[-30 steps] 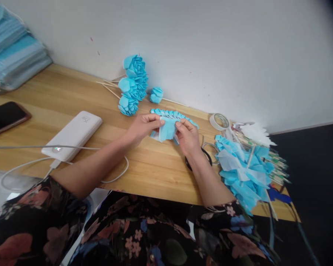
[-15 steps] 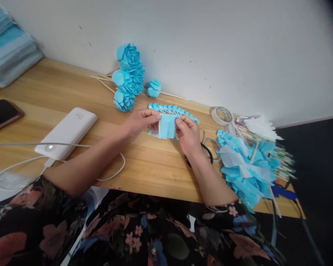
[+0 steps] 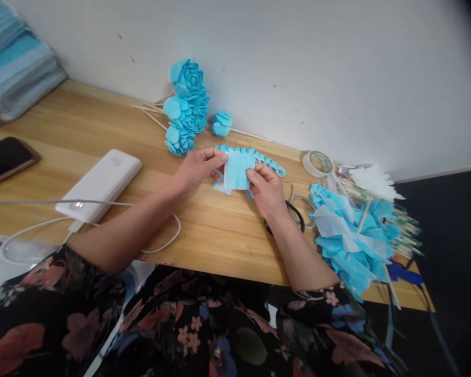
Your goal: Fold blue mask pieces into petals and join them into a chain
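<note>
Between my two hands a light-blue square of thin fabric (image 3: 239, 172) is held up above the wooden table. My left hand (image 3: 204, 166) pinches its upper left corner between thumb and fingers. At its right edge, my right hand (image 3: 267, 187) grips it the same way. Just behind the square lies a row of small folded blue petals (image 3: 272, 164), partly hidden by it. Some more white and blue fabric shows below my left fingers. A black ring-shaped handle (image 3: 297, 215) lies under my right wrist, partly covered.
Blue fabric roses on sticks (image 3: 186, 110) and a single bud (image 3: 222, 124) lie by the wall. A tape roll (image 3: 317, 164), blue fabric pieces (image 3: 349, 235) and a blue tool (image 3: 405, 272) are right; a white power bank (image 3: 100, 183), phone (image 3: 8, 161) and packed masks (image 3: 19, 68) left.
The fabric square looks wider and flatter between my hands, its left edge raised a little. My hands keep their grip. The whole view has shifted slightly.
</note>
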Demonstrator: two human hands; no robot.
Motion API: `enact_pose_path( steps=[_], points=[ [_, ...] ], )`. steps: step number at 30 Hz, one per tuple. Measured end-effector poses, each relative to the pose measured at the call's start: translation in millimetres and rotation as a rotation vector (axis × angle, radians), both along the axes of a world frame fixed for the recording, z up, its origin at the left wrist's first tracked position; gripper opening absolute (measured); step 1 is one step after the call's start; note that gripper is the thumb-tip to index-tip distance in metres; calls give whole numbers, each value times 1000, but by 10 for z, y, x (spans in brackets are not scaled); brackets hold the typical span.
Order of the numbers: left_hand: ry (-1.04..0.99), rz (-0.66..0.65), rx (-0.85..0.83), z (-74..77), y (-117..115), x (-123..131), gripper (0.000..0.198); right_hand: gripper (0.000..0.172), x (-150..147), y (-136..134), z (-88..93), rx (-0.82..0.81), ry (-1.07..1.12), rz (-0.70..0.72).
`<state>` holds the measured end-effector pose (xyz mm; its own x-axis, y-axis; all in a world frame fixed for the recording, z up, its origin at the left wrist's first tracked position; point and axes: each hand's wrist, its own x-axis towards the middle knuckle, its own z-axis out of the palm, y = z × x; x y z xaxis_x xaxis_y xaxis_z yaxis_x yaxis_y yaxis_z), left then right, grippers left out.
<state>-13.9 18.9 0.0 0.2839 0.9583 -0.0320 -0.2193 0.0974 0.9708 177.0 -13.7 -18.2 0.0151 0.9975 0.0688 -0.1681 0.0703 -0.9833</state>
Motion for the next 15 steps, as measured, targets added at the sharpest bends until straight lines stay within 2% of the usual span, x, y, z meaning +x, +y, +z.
enact_pose_path(
  steps=[3,8,15],
  points=[
    [-33,20,-24,5,-3,11,21,33,-2,6,10,46,-85,-65],
    [-59,-1,-74,-15,2,29,22,25,-5,-7,25,109,-193,-84],
    [-59,21,-50,-6,-8,38,22,28,-9,-17,21,95,-172,-108]
  ],
)
